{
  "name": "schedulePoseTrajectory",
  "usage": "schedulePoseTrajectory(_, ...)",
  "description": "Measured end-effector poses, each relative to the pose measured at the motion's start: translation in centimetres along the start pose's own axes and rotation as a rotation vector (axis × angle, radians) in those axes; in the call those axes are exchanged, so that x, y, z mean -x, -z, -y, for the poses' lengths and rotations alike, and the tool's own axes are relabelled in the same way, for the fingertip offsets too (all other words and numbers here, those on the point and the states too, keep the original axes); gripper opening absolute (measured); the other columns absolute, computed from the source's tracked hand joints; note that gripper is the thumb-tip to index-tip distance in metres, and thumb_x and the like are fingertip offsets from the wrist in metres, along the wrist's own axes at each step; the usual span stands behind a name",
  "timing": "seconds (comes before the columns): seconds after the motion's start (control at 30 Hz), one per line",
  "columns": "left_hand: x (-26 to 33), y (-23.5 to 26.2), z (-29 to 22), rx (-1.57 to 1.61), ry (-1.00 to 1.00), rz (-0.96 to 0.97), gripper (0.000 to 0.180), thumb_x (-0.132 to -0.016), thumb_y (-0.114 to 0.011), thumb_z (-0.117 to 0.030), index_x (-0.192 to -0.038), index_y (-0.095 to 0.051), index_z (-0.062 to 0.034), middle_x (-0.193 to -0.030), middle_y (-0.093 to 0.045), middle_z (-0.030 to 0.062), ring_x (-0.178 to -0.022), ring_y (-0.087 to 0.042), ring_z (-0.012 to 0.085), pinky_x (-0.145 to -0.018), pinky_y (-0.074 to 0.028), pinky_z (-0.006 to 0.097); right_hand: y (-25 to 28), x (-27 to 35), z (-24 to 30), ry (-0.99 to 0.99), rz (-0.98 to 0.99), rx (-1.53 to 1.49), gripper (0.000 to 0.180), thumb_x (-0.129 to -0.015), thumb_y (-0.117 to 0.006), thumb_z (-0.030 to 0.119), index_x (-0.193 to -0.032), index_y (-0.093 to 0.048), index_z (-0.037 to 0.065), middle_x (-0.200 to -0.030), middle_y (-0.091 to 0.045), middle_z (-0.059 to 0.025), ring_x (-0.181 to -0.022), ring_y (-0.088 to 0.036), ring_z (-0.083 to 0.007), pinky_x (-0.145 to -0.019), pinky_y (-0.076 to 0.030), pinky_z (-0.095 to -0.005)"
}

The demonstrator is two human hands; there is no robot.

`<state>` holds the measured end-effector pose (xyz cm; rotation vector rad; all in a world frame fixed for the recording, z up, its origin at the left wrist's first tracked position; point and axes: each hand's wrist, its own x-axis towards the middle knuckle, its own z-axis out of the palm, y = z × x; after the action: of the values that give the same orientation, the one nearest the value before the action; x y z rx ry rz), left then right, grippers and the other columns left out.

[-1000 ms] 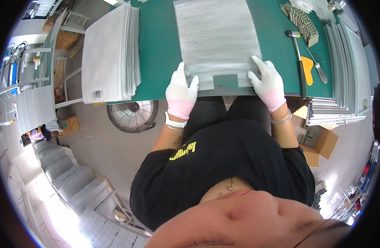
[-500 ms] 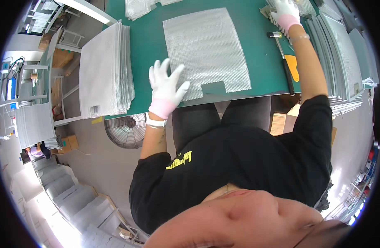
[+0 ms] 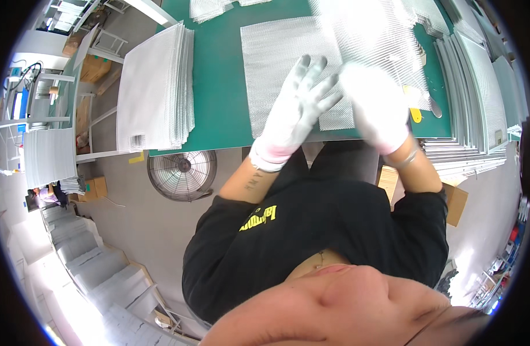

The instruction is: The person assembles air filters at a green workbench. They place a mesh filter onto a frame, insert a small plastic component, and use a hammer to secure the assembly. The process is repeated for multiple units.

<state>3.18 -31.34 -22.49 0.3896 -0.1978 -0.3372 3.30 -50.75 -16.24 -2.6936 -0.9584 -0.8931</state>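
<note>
A flat silvery mesh sheet [image 3: 271, 57] with a notch in its near edge lies on the green tabletop. My left hand [image 3: 297, 109], in a white glove with a pink cuff, is open above that sheet, fingers spread. My right hand [image 3: 374, 106], gloved alike and smeared by motion, grips a second mesh sheet [image 3: 386, 49] near its near end. This raised sheet is blurred and slants over the right part of the flat one. Its far end runs out of view at the top. The hammer is out of sight.
A thick stack of mesh sheets [image 3: 152, 86] stands at the table's left. More sheets [image 3: 472, 86] stand close together at the right. A yellow piece [image 3: 415, 114] and a rounded metal tool [image 3: 435, 108] lie near the right hand. A floor fan [image 3: 182, 176] is below the table's left side.
My right hand has come from the far right toward the middle, bringing a mesh sheet with it. My left hand has moved right over the flat sheet. The hammer has become hidden.
</note>
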Motion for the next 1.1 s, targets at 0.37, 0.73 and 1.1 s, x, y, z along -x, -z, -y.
schedulePoseTrajectory(0.37, -0.7, 2.1, -1.9, -0.615, -0.179, -0.244, 0.059, -0.101, -0.047, 0.000, -0.156, -0.026, 0.0015, -0.143, -0.050, 0.0203, -0.115, -0.063, 0.0283, -0.096, -0.054, 0.038, 2.2, 3.0, 1.1, -0.224, 0.016, -0.016, 0.054, -0.079, -0.074, 0.017, -0.131, -0.063, 0.009, -0.140, -0.057, -0.0166, -0.134, -0.046, -0.0423, -0.112, -0.037, -0.0525)
schedulePoseTrajectory(0.73, 5.2, 4.7, -5.0, -2.138, -0.460, -0.221, 0.059, -0.089, -0.073, -0.020, -0.139, -0.053, 0.0031, -0.130, -0.056, 0.0228, -0.115, -0.057, 0.0357, -0.103, -0.045, 0.044, -3.6, 5.4, 2.2, -0.812, 0.092, -0.486, 0.068, -0.084, -0.076, 0.020, -0.145, -0.050, 0.007, -0.132, -0.058, -0.0183, -0.111, -0.064, -0.0319, -0.094, -0.053, -0.0375)
schedulePoseTrajectory(1.1, 3.5, 8.1, -5.0, -2.384, -0.282, -0.293, 0.065, -0.081, -0.079, -0.035, -0.131, -0.061, 0.0020, -0.117, -0.061, 0.0238, -0.106, -0.060, 0.0387, -0.093, -0.050, 0.046, -9.2, 5.6, 0.8, -0.672, 0.165, -0.318, 0.058, -0.086, -0.073, 0.027, -0.137, -0.057, 0.007, -0.133, -0.059, -0.0168, -0.112, -0.064, -0.0355, -0.094, -0.053, -0.0386)
